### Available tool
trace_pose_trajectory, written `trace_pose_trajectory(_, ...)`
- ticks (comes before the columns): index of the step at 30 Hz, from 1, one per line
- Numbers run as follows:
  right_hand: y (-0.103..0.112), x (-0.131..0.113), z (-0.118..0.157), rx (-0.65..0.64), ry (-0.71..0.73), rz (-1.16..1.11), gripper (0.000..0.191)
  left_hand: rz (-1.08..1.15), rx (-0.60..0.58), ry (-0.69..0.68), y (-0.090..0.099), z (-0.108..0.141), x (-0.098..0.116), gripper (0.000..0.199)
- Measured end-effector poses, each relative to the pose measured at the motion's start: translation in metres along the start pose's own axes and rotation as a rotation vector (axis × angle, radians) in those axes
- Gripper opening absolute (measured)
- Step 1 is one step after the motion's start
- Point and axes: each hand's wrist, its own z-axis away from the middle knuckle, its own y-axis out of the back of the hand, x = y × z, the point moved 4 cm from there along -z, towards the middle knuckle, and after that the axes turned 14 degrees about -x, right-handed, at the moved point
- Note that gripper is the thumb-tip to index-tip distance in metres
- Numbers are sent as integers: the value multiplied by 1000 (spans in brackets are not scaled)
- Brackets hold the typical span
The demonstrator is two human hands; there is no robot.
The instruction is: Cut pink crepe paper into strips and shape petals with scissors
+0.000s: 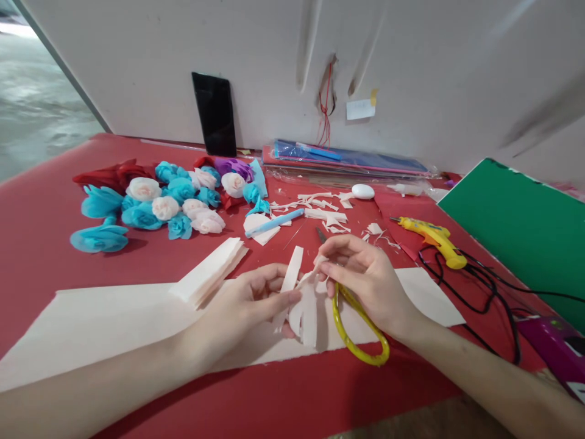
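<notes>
Pale pink paper strips hang between my two hands near the middle of the table. My left hand pinches them between thumb and fingers, with one strip sticking up. The fingertips of my right hand pinch the upper end of the paper. Yellow-handled scissors lie under my right hand, loops toward me, blades pointing away and partly hidden. Beneath both hands spreads a long pale paper sheet. A folded stack of pale paper rests on it to the left.
Blue, white and red paper flowers are heaped at the back left. Paper scraps and a light blue pen lie ahead. On the right are a yellow glue gun with black cable and a green board. A phone leans on the wall.
</notes>
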Motion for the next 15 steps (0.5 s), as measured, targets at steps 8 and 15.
trace_pose_trajectory(8, 6, 3, -3, 49, -48, -24, 10, 20, -19, 55, -5, 2, -1, 12)
trace_pose_trajectory(15, 12, 7, -4, 86, -113, 32, 12, -55, -2, 120, -4, 1, -1, 22)
